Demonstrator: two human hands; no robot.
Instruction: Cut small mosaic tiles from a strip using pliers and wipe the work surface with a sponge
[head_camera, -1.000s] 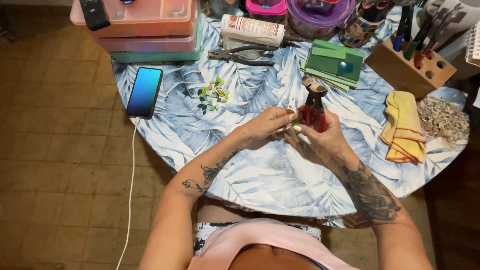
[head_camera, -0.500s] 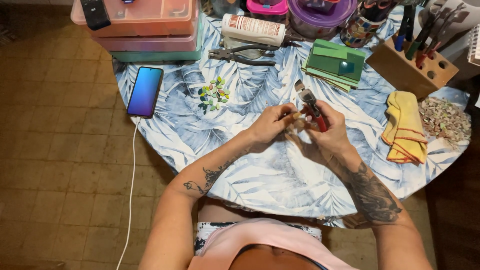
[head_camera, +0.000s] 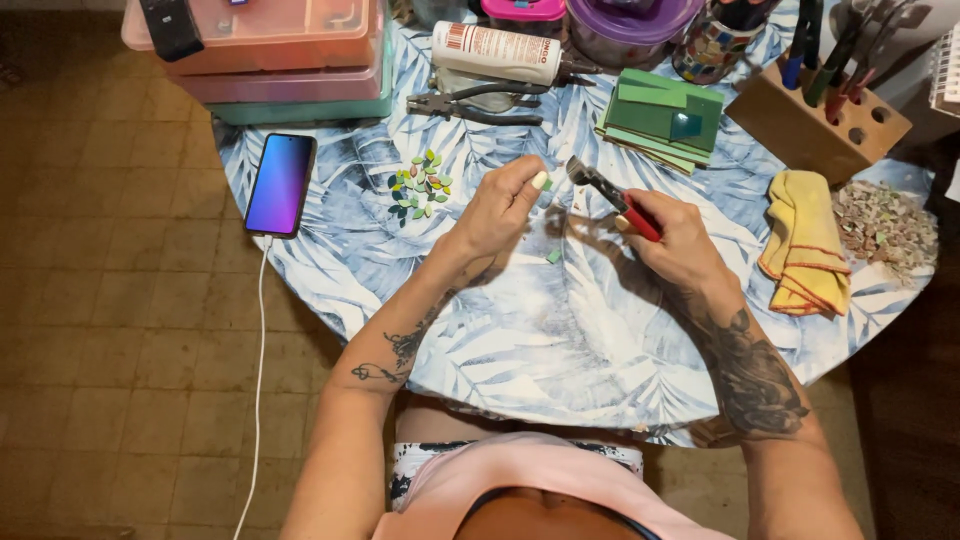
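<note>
- My right hand (head_camera: 672, 232) is closed tight around red-handled nippers (head_camera: 612, 197); the dark metal tip points up and left.
- My left hand (head_camera: 497, 208) pinches a tiny pale green tile bit (head_camera: 546, 184) between thumb and fingers.
- The bit sits just left of the nipper tip, not touching it.
- Another small green piece (head_camera: 553, 257) lies flat on the leafy blue tablecloth (head_camera: 520, 340), between my hands.
- A pile of little leaf-shaped tiles (head_camera: 420, 187) lies near my left hand.
- A soft yellow cloth (head_camera: 806, 240) lies folded to my right.

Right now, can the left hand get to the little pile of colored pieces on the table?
Probably yes. The left hand hovers just right of the small pile of colored pieces, with only bare tablecloth between them. Its fingertips pinch a tiny green piece, though.
</note>
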